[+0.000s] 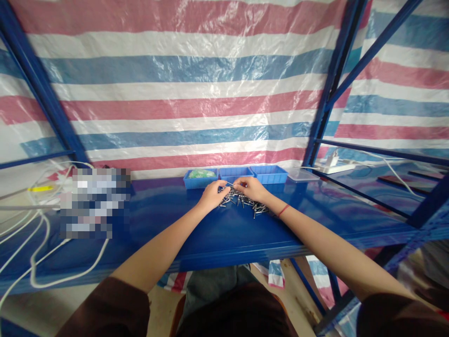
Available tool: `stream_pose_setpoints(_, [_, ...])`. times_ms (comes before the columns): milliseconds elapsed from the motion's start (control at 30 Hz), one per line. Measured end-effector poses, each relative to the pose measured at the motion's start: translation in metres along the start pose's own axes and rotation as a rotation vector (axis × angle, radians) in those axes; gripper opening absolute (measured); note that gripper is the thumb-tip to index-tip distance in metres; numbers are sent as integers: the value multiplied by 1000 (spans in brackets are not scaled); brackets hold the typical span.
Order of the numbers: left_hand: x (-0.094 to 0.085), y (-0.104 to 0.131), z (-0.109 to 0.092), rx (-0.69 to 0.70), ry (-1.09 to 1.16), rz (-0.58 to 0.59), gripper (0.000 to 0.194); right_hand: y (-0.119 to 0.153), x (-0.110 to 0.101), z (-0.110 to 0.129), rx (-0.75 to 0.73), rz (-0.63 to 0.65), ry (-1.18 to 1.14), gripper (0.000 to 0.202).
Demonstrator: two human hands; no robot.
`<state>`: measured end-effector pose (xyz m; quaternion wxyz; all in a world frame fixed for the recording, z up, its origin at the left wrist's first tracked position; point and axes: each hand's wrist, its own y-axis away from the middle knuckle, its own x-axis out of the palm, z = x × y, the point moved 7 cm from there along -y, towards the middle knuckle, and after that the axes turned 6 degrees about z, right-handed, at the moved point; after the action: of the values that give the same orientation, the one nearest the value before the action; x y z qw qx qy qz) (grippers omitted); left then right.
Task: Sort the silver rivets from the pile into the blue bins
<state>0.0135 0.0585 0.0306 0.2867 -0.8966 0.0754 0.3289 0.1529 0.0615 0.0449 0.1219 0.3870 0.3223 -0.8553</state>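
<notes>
My left hand and my right hand come together over a heap of small metal pins on the blue tabletop. A thin, shiny metal pin bridges the gap between my fingertips, and both hands appear closed in a pinch on it. Its exact kind is too small to make out. Parts of the heap are hidden under my fingers. Just behind my hands stand three blue bins. Green plastic packaging fills the left bin; the middle bin is partly hidden by my hands; the right bin is in full view.
A clear plastic lid lies right of the bins. Farther right is a white power strip with a plug. White cables loop over the table's left side beside a blurred-out patch. Blue metal posts frame the striped sheet.
</notes>
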Motion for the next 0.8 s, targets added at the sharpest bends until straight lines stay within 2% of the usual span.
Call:
stream_pose_setpoints(100, [-7, 0, -5, 10, 115, -58, 20, 0, 2, 5, -39, 18, -88, 24])
stream_pose_setpoints(333, [-15, 2, -15, 58, 98, -131, 15, 2, 8, 11, -43, 58, -148, 26])
stream_pose_setpoints(800, [-19, 3, -19, 65, 123, -155, 18, 2, 12, 12, -18, 82, -243, 31])
